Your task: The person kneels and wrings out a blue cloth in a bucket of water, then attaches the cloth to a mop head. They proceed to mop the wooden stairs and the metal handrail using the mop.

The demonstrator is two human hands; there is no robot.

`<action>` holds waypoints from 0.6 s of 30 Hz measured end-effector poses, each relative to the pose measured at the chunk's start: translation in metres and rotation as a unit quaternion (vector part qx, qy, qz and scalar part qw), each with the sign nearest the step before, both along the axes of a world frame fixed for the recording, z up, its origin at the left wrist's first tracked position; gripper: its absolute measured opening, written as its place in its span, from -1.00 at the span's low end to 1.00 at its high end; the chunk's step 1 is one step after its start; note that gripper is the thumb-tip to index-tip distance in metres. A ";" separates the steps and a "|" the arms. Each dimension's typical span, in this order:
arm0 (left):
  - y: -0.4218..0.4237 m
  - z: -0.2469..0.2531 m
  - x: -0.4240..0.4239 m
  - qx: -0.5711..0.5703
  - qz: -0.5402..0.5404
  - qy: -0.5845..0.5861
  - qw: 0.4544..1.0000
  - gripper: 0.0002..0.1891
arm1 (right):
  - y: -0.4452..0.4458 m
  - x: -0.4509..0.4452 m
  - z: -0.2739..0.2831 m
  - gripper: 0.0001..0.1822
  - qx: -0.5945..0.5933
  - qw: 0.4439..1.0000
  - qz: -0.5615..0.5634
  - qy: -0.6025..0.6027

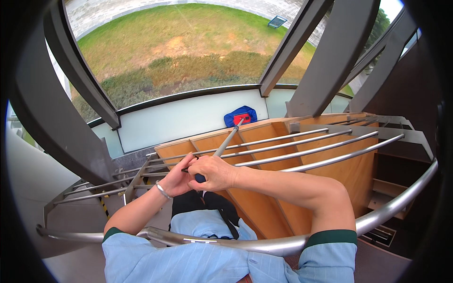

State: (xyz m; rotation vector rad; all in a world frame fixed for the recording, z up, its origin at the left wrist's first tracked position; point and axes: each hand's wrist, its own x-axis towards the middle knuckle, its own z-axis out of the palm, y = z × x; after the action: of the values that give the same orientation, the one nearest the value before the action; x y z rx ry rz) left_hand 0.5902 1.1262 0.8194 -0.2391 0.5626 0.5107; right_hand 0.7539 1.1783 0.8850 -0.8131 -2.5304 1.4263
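My right hand [214,174] is closed around the dark grip end [200,178] of a long grey pole [226,141]. At the pole's far end is a flat cleaning head with a blue cloth cover [230,119] and a red centre plate [242,119]. The head lies against the pale lower panel [187,118] under a large window. My left hand [178,177], with a silver bracelet at the wrist, is against the right hand beside the pole. Small black pieces, perhaps a strap, show between the fingers. My right hand hides whether the left one grips anything.
A thick curved metal handrail [276,246] crosses in front of my chest. Beyond it run several thin steel bars [300,153] above an open wooden shelf unit [329,155]. Heavy grey window columns [339,60] slant on both sides. Grass [134,46] lies outside the glass.
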 end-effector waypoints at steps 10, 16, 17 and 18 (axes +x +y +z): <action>0.022 0.041 0.018 0.344 0.014 0.242 0.907 -0.21 | 0.020 -0.005 -0.014 -0.80 0.091 0.989 -0.112 0.021; 0.049 0.031 0.033 0.388 0.013 0.223 0.894 -0.21 | 0.039 0.012 -0.020 -0.84 0.105 0.985 -0.135 -0.031; 0.048 0.025 0.038 0.385 0.020 0.212 0.898 -0.21 | 0.039 0.016 -0.023 -0.83 0.107 0.985 -0.131 -0.036; 0.047 0.016 0.045 0.383 0.026 0.199 0.902 -0.21 | 0.038 0.023 -0.028 -0.83 0.110 0.985 -0.129 -0.044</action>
State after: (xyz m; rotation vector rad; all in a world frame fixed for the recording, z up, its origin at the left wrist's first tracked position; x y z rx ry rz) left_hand 0.6348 1.1731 0.8359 0.6191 0.7076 0.8037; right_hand 0.7765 1.2161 0.8573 -1.1325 -2.4731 1.0344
